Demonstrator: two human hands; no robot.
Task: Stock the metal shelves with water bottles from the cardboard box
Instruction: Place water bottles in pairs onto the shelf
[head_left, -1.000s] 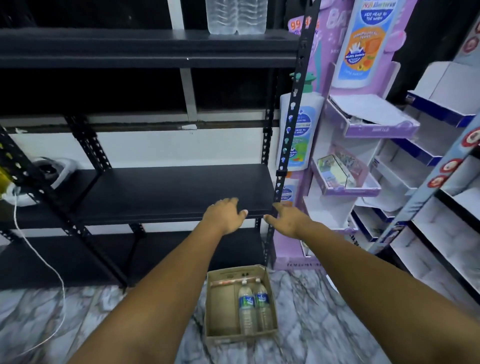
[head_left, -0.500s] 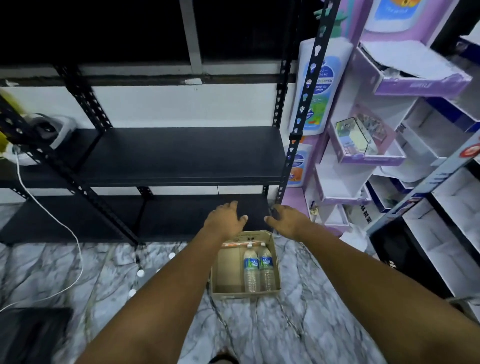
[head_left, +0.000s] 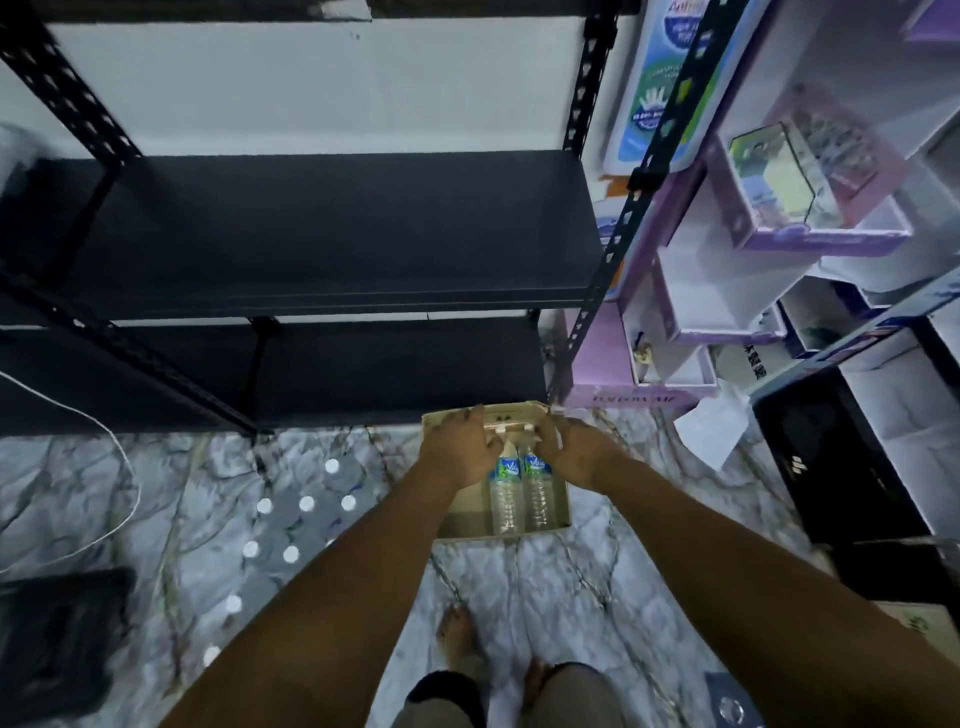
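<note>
While half a second before our hands hung above the box, our left hand (head_left: 460, 451) and right hand (head_left: 574, 452) had now dropped onto the necks of the two bottles (head_left: 521, 493); whether the fingers had closed round them, we could not tell. Both bottles lay side by side in the cardboard box (head_left: 467, 514) at six o'clock of the black shelves (head_left: 332, 234). Their blue labels were too blurred to read.
</note>
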